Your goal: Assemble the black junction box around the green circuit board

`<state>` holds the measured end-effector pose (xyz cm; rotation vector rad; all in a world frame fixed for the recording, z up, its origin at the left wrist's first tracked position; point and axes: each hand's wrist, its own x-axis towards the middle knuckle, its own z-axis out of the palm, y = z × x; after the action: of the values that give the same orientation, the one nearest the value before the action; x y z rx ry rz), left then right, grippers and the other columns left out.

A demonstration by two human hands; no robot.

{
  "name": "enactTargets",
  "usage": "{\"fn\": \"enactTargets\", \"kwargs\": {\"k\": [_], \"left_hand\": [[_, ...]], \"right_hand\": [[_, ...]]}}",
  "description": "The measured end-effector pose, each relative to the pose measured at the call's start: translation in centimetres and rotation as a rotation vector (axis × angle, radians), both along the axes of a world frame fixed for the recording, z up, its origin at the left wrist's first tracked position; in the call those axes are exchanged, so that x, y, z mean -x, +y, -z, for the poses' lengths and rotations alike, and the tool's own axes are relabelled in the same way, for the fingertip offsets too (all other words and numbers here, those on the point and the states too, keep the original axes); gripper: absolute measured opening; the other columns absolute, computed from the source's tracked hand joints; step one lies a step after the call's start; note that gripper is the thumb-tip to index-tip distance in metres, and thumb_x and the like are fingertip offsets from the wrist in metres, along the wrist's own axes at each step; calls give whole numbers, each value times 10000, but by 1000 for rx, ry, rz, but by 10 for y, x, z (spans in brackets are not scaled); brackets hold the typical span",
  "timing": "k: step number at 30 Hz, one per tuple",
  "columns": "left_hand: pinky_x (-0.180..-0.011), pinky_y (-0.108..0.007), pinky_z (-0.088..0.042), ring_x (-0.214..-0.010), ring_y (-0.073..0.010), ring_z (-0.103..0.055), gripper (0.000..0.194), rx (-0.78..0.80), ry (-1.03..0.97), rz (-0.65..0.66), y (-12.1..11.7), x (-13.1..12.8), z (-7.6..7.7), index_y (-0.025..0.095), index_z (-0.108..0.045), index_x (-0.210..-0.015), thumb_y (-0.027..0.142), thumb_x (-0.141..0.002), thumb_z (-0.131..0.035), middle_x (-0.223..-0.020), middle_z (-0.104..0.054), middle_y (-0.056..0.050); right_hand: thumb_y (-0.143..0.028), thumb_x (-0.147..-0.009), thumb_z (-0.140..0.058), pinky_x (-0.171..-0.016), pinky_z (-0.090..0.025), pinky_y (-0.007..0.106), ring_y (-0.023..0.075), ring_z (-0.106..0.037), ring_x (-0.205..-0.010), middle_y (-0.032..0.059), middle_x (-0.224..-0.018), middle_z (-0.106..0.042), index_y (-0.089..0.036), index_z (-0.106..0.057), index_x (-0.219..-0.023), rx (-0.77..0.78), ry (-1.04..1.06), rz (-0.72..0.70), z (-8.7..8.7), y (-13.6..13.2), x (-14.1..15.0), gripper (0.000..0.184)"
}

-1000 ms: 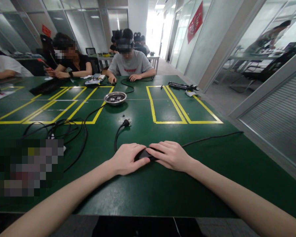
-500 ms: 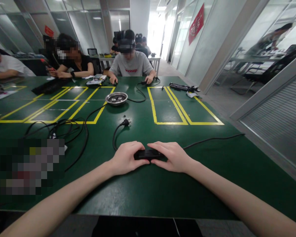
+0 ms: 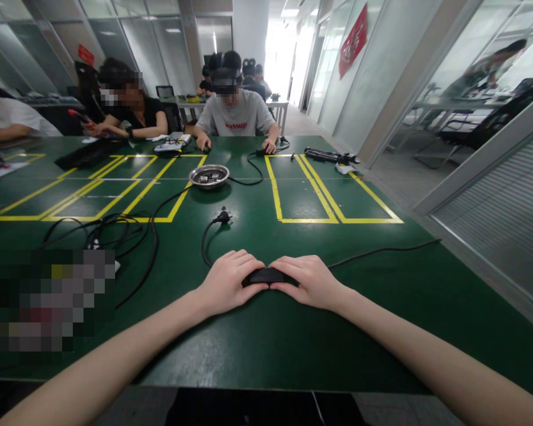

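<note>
A black power adapter (image 3: 266, 276) is between my two hands near the front of the green table (image 3: 266, 343). My left hand (image 3: 231, 283) is closed around its left end, thumb at the near side and fingers over the far side. On the right end, my right hand (image 3: 311, 283) grips it in the same way. Both ends of the adapter are hidden by my fingers. A black cord runs from behind my left hand to a plug (image 3: 224, 218) lying on the table. Another black cable (image 3: 382, 249) leads off to the right.
A metal bowl (image 3: 208, 176) with small metal parts stands ahead. Tangled black cables (image 3: 115, 231) lie left, beside a blurred-out item (image 3: 53, 302). Yellow tape (image 3: 308, 221) marks the tabletop. A folded black tripod-like object (image 3: 331, 156) lies far right. A person (image 3: 235, 112) sits opposite, hands on the table.
My fingers and thumbs have closed in on the adapter from both ends, and it looks slightly turned, with less of its top showing. The plug and cables lie as before.
</note>
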<state>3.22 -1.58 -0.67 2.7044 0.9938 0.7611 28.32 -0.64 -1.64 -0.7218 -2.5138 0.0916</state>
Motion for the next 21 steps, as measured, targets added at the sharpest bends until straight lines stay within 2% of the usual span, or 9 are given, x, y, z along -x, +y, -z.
{"fn": "enactTargets", "kwargs": {"k": [3,6,9,12,15,17,21], "left_hand": [[-804,-359,-498,-913,-231,-687,295,19,12,-18,2,1,1,178,-676,-1101,430,-954,-710,-1017,-757,-71],[-779,-357,-492,-867,-229,-688,274,24,19,-28,3,1,1,173,-690,-1054,428,-957,-709,-954,-755,-70],[-758,-341,-500,-825,-214,-686,285,91,-27,-13,2,0,1,177,-706,-1016,455,-957,-708,-911,-756,-58],[-778,-343,-530,-839,-211,-690,290,124,-104,1,3,0,1,178,-717,-1081,443,-965,-693,-929,-764,-64],[-933,-423,-545,-1051,-260,-686,397,13,-181,-26,5,3,-1,191,-664,-1293,395,-955,-701,-1150,-760,-107],[-1033,-480,-514,-1186,-287,-647,437,-72,-204,-56,7,7,-3,218,-628,-1370,348,-957,-686,-1289,-721,-119],[-1053,-498,-509,-1199,-284,-642,406,-74,-186,-66,8,13,-4,239,-635,-1375,285,-972,-630,-1298,-715,-114]], "right_hand": [[-416,-1062,-542,-689,-536,289,192,-741,-800,87,-997,-772,-170,-672,-1129,-8,12,22,2,1,0,286],[-431,-1064,-525,-746,-561,298,205,-748,-901,121,-1144,-754,-163,-643,-1255,-30,-3,20,-1,1,-1,350],[-451,-1054,-536,-743,-566,295,204,-741,-945,130,-1301,-688,-209,-546,-1454,-76,-162,-49,-7,-2,0,467],[-386,-1049,-544,-668,-542,271,176,-726,-826,93,-1237,-688,-284,-518,-1508,-117,-316,-35,-9,-1,-1,471],[-386,-1034,-544,-625,-527,258,162,-708,-736,78,-1156,-704,-284,-534,-1506,-117,-290,88,-7,8,-11,483],[-413,-1023,-539,-625,-541,273,179,-711,-730,85,-1145,-718,-264,-539,-1503,-84,-182,234,-5,19,-25,503],[-455,-981,-565,-777,-594,399,307,-730,-984,116,-1247,-727,-248,-610,-1408,-26,108,618,-9,47,-63,477]]}}
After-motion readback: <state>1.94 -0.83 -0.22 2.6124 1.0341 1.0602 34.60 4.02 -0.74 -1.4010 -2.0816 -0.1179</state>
